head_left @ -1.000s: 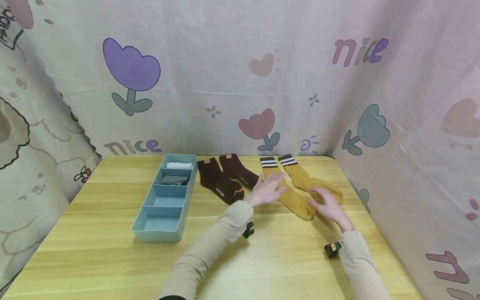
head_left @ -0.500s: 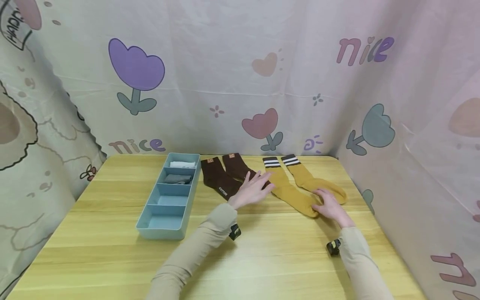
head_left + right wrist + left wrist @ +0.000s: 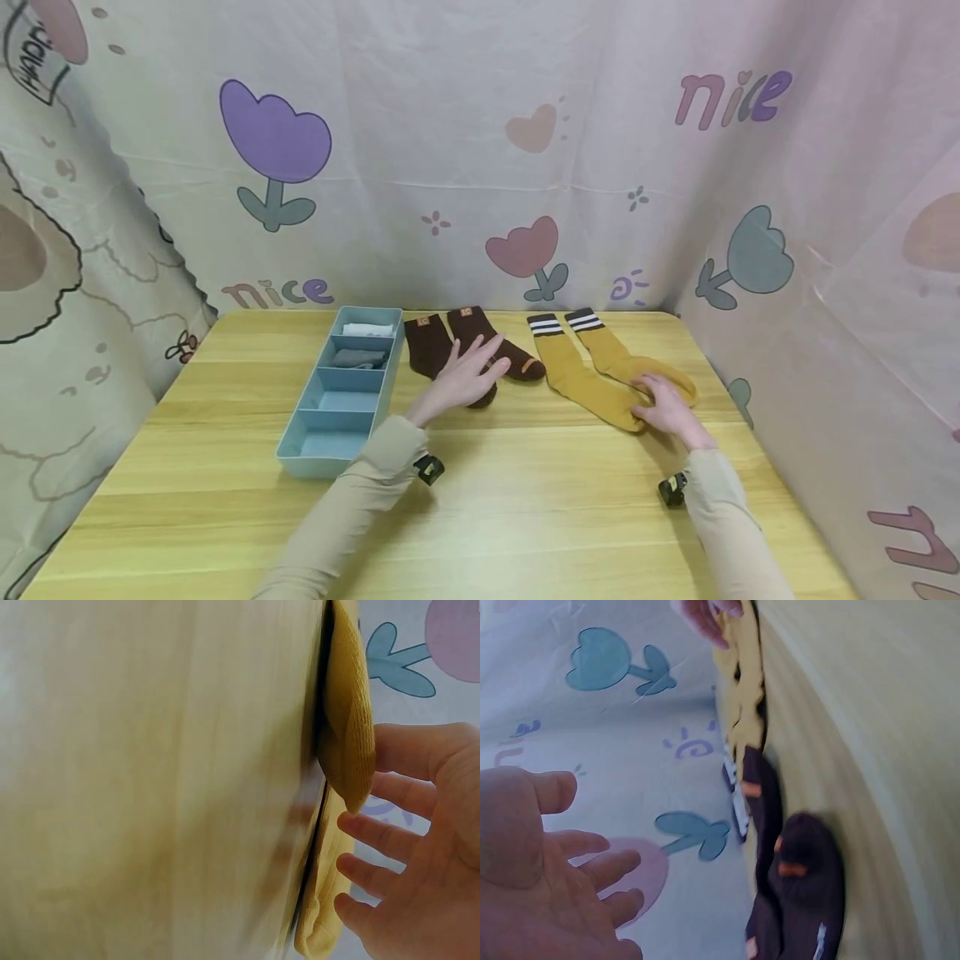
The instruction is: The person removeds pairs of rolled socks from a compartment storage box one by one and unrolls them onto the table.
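My left hand hovers over the pair of dark brown socks, fingers spread, holding nothing; it hides part of the nearer brown sock. The farther brown sock lies angled beside it, its orange-marked toe pointing right. In the left wrist view the palm faces the socks, apart from them. My right hand is at the toe ends of two mustard socks with black-and-white striped cuffs. Its thumb and fingertips are right at the nearer mustard sock, fingers loosely extended, with the other mustard sock behind.
A light blue divided box stands left of the brown socks. Its back compartments hold a folded white item and a folded grey item. A printed curtain rises behind the wooden table.
My left hand has moved left from the mustard socks to over the brown socks, uncovering the farther one's toe. My right hand has stayed near the mustard toes, shifting slightly.
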Available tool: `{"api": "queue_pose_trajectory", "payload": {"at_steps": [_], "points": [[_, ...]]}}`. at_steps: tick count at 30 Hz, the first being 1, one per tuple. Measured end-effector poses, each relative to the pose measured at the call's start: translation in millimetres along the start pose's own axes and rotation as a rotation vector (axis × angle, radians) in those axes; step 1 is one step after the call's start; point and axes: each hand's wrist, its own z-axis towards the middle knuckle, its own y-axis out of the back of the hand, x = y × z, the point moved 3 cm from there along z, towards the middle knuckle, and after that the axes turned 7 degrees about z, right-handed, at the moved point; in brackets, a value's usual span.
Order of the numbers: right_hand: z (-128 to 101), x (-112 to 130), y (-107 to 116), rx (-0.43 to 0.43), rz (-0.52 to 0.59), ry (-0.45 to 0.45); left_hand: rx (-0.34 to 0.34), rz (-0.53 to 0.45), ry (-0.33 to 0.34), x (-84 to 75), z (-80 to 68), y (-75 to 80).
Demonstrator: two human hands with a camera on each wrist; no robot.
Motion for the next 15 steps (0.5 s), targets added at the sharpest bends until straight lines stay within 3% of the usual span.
{"api": "queue_pose_trajectory", "payload": {"at_steps": [9, 15], "points": [[1.6, 1.4, 3.9, 0.001, 0.002, 0.001, 0.000, -0.094, 0.025, 14.4, -41.0, 39.2], [4.3, 12.4, 8.1, -0.011, 0.025, 0.035, 0.027, -0.198, 0.062, 35.0, -78.1, 58.3]]}}
